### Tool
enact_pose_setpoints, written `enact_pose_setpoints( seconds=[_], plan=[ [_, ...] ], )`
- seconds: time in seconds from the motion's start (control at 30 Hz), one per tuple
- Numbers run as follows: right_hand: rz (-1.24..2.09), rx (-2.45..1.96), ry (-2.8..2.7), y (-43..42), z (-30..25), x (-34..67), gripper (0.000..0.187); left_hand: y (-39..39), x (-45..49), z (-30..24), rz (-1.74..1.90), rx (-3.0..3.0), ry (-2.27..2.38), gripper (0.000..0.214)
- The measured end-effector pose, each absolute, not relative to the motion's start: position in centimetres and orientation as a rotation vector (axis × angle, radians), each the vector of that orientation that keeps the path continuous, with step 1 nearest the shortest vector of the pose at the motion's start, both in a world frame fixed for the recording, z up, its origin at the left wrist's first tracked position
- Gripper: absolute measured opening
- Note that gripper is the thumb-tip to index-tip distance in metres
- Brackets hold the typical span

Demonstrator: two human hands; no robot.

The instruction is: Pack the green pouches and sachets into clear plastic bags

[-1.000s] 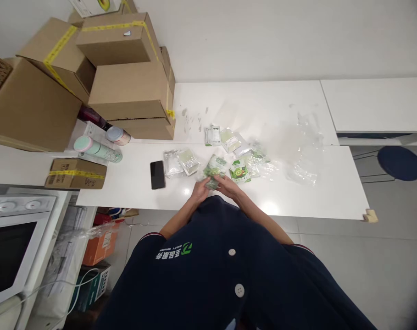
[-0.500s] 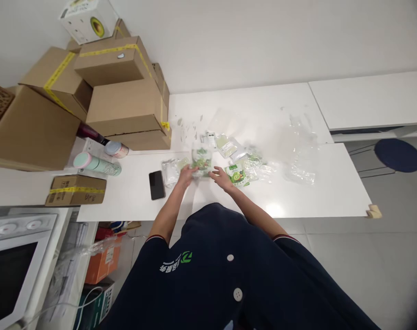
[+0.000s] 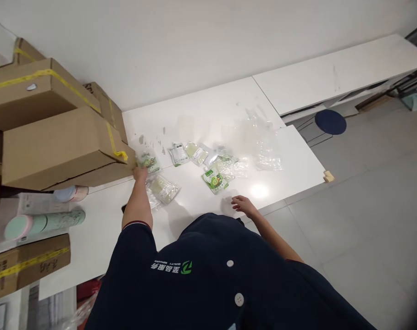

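Observation:
My left hand point(image 3: 140, 173) is stretched out beside the cardboard boxes, its fingers closed on the edge of a clear-and-green printed pouch point(image 3: 149, 162). Just nearer to me lies a clear plastic packet point(image 3: 164, 188) with a pale green label. My right hand point(image 3: 243, 205) hovers by the front edge of the white table point(image 3: 180, 211), fingers apart and nothing in them. Closest to it is a green pouch point(image 3: 214, 179) with fruit pictures. Behind that pouch are a white-and-grey sachet point(image 3: 178, 154), a pale green packet point(image 3: 196, 153) and crumpled clear packaging point(image 3: 241, 167).
Stacked cardboard boxes point(image 3: 63, 142) with yellow tape border the left side. A mint green bottle point(image 3: 45, 223) and a small jar point(image 3: 70, 193) lie near them. Clear plastic bags point(image 3: 267, 151) are spread at the right. A blue stool point(image 3: 330, 122) stands beyond the table.
My left hand has carried the printed pouch from the table's middle to the left, beside the boxes. My right hand has drawn back towards the front edge. The view has turned.

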State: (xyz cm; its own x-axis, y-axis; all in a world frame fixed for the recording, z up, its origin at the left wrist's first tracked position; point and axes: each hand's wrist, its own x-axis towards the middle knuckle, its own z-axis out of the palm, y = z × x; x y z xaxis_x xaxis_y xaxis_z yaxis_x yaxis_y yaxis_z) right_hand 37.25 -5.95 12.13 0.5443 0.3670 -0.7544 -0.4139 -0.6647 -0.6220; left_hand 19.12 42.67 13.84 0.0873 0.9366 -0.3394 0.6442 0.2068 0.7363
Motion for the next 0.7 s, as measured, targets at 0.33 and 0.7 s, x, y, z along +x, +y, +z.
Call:
enact_pose_setpoints(
  seconds=[0.33, 0.7],
  plan=[
    [0.179, -2.739, -0.421, -1.4, 13.8, 54.9, 0.05, 33.5, 17.2, 12.3, 0.67, 2.1, 1.634, 0.042],
    [0.007, -2.298, -0.127, 3.9, 16.3, 60.6, 0.03, 20.2, 14.7, 14.0, 0.702, 1.734, 1.387, 0.021]
  ],
)
